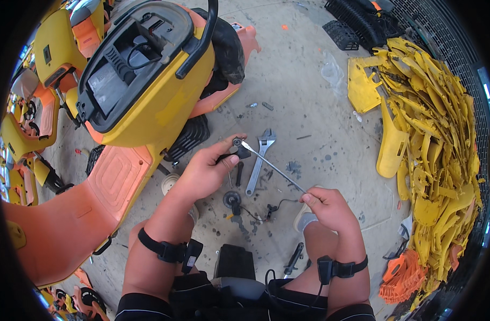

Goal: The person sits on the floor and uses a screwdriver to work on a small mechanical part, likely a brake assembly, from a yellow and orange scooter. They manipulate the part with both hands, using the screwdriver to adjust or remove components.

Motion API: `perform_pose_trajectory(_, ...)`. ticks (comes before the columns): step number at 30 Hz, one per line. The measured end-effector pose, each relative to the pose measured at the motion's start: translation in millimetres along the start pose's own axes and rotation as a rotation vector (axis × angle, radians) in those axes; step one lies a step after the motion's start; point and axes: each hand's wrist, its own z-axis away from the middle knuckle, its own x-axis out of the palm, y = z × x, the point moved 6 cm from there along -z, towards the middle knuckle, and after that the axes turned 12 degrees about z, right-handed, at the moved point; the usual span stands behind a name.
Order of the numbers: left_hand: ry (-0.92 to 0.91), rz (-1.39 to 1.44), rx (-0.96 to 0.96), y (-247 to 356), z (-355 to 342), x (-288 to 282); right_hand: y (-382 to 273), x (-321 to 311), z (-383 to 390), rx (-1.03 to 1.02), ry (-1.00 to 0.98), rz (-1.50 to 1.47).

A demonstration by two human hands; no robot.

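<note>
My left hand [205, 166] grips a small black part [245, 152] with a round metal-rimmed hole at its top, thumb pressed against its lower side. In my right hand [328, 206] is a screwdriver [277, 170] with a long thin shaft, its handle hidden by my fingers. Its flat bright tip meets the black part beside the hole. On the floor just below lies an adjustable wrench [260, 160]. Nearer to me are a round black part [232, 199] and a thin black cable [280, 203] with a small connector piece.
A yellow and orange scooter [164, 101] with an uncovered storage bin stands at left, more scooters [55, 51] behind it. Yellow plastic panels [427, 128] pile up at right, above orange pieces [403, 278]. Near my legs are a black box [235, 261] and a black-handled tool [294, 259].
</note>
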Motion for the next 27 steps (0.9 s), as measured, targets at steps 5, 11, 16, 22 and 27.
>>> perform_pose_trajectory(5,-0.063,-0.045,-0.045,2.9,2.6,1.8,10.6,4.9,2.2,0.046,-0.142,-0.107)
perform_pose_trajectory(11,-0.077,-0.014,-0.09,-9.1,-0.2,0.0,5.7,2.2,-5.0,-0.036,0.021,0.108)
perform_pose_trajectory(16,-0.15,0.161,-0.073,-8.1,1.8,-0.4,12.1,4.1,-5.6,-0.058,-0.038,0.011)
perform_pose_trajectory(22,-0.199,0.137,-0.119,-12.4,1.2,-6.2,4.3,6.3,-6.1,-0.111,0.009,0.04)
perform_pose_trajectory(27,-0.394,-0.245,-0.238,-40.1,7.7,37.6,-9.9,31.4,-11.5,-0.32,-0.062,0.063)
